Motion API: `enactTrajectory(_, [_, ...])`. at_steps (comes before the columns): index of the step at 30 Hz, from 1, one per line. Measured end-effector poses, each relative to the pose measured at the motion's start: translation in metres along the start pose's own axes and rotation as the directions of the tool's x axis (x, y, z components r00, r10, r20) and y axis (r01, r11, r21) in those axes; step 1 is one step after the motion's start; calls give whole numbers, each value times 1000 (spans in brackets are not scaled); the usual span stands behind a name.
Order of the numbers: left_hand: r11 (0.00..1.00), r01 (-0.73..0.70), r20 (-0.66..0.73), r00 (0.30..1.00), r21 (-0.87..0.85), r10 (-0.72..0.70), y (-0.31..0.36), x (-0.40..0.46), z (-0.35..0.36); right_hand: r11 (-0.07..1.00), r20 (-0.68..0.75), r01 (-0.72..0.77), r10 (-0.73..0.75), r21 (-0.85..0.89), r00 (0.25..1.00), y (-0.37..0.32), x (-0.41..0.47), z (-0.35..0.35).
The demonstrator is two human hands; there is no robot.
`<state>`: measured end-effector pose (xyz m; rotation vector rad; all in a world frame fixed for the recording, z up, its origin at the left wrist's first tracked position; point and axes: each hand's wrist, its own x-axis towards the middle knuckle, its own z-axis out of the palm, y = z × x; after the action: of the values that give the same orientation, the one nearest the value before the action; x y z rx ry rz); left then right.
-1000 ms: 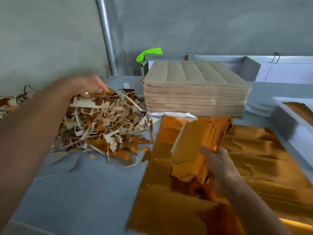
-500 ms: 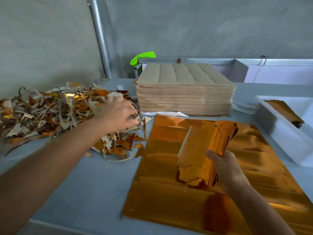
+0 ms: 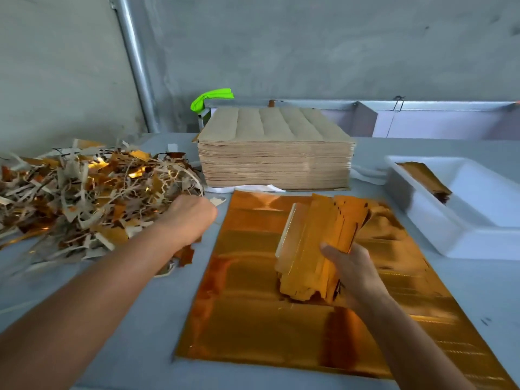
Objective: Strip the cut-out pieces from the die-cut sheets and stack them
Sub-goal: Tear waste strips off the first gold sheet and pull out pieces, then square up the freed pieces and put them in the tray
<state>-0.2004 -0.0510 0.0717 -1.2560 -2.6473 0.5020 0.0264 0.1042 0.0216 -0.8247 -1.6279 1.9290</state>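
Observation:
My right hand (image 3: 355, 273) grips a thick bundle of gold cut-out pieces (image 3: 315, 249), held on edge and tilted over a shiny gold sheet (image 3: 253, 319) that lies flat on the grey table. My left hand (image 3: 189, 218) hovers at the right edge of the scrap pile (image 3: 78, 198), its back towards me and the fingers loosely curled downward; nothing shows in it. A tall stack of die-cut sheets (image 3: 275, 153), brown side up, stands just behind the gold sheet.
A white tray (image 3: 464, 232) at the right holds more gold pieces (image 3: 425, 177). A bright green object (image 3: 211, 97) lies behind the stack near a metal pole (image 3: 135, 60). The grey wall is close behind the table.
My left hand has drawn back from over the scrap pile toward the gold sheet. The right hand and its bundle have hardly shifted.

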Motion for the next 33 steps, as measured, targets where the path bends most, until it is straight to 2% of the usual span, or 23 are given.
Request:
enactTrajectory(3, [974,-66,-318,939,215,133,17,-7,-10,1000,11,23,-23,3,1000,-2,-4,-3])
enactTrajectory(5, [983,-79,-435,889,163,144,31,-9,-11,999,6,40,-40,-11,999,-2,-5,-5])
enactTrajectory(6, [987,-84,-441,887,140,138,36,-8,-9,999,5,46,-46,-13,999,-2,-5,-5])
enactTrajectory(8, [993,-36,-341,937,115,73,43,-4,-3,998,7,60,-59,-12,998,-2,-7,-6])
enactTrajectory(10, [996,76,-221,973,46,-64,38,-4,3,997,7,71,-71,-19,997,-1,-8,-7])
enactTrajectory(12, [979,204,-165,965,-28,-206,26,-5,5,996,9,89,-89,-32,996,0,-9,-12])
enactTrajectory(14, [956,290,-134,950,49,-281,15,-9,3,994,3,103,-103,-35,995,2,-8,-16])
enactTrajectory(16, [948,286,-170,950,138,-261,16,-15,-3,993,-3,112,-112,-33,994,3,-7,-17])
enactTrajectory(18, [971,221,-353,919,89,-177,23,-20,-7,993,-3,116,-116,-32,993,2,-6,-16])
enactTrajectory(19, [990,144,-488,863,-7,-129,31,-24,-11,992,-2,119,-119,-39,993,2,-6,-15])
enactTrajectory(20, [990,15,-627,772,-142,-101,42,-27,-13,991,5,128,-128,-48,992,1,-5,-14])
enactTrajectory(21, [943,-136,-712,690,-305,-131,58,-32,-15,988,19,143,-142,-51,990,0,-5,-13])
enactTrajectory(22, [822,-263,-685,701,-506,-198,75,-36,-18,986,42,160,-158,-49,987,-1,-6,-11])
enactTrajectory(23, [622,-297,-536,810,-724,-237,92,-41,-23,983,67,176,-173,-45,983,-2,-7,-10])
enactTrajectory(24, [394,-208,-305,931,-895,-201,110,-43,-23,980,94,196,-192,-44,977,-3,-9,-8])
enactTrajectory(25, [157,-70,-91,987,-985,-130,124,-45,-24,974,119,222,-215,-50,969,-3,-10,-8])
enactTrajectory(26, [-65,46,51,996,-997,-72,134,-43,-23,968,136,245,-236,-56,962,-3,-11,-7])
enactTrajectory(27, [-231,99,113,992,-968,-50,140,-41,-20,963,136,262,-253,-55,958,-3,-12,-8])
enactTrajectory(28, [-331,99,125,990,-939,-60,144,-36,-17,961,116,273,-267,-40,957,-3,-13,-8])
enactTrajectory(29, [-373,71,112,990,-925,-89,146,-34,-15,960,80,279,-278,-13,957,-2,-13,-9])
enactTrajectory(33, [-428,-69,-3,988,-901,-152,156,-37,-13,953,-45,292,-289,86,956,5,-13,-4])
